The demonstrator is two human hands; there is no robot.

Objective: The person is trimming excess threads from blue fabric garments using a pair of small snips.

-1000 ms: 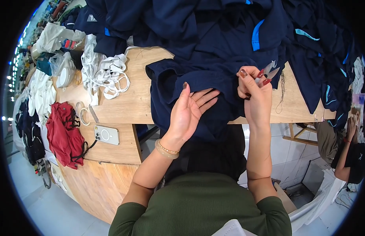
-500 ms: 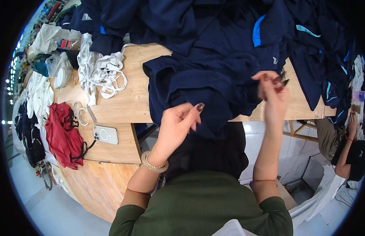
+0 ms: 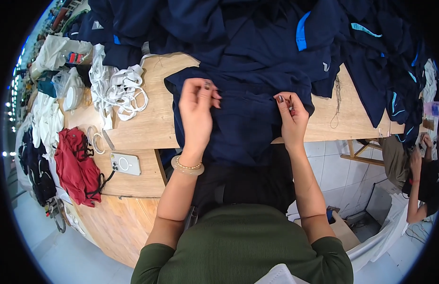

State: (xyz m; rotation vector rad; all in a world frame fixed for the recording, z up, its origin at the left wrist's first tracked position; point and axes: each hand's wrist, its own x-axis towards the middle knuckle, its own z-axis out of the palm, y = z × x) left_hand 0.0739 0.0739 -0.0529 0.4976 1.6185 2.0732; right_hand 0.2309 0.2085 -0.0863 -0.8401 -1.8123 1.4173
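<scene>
Navy garment [image 3: 247, 118] pinched at counter [image 3: 153, 128] edge.
Left hand [image 3: 196, 106] and right hand [image 3: 290, 113] both clenched on cloth, level, garment's length hanging toward body; small tool in right.

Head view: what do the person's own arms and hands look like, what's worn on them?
Both forearms are bare, with olive-green ribbed sleeves pushed up above the elbows. The left hand has a pale bangle and a thin beaded bracelet at the wrist. The right hand wears nothing at the wrist. Fingernails on both hands are painted dark.
</scene>
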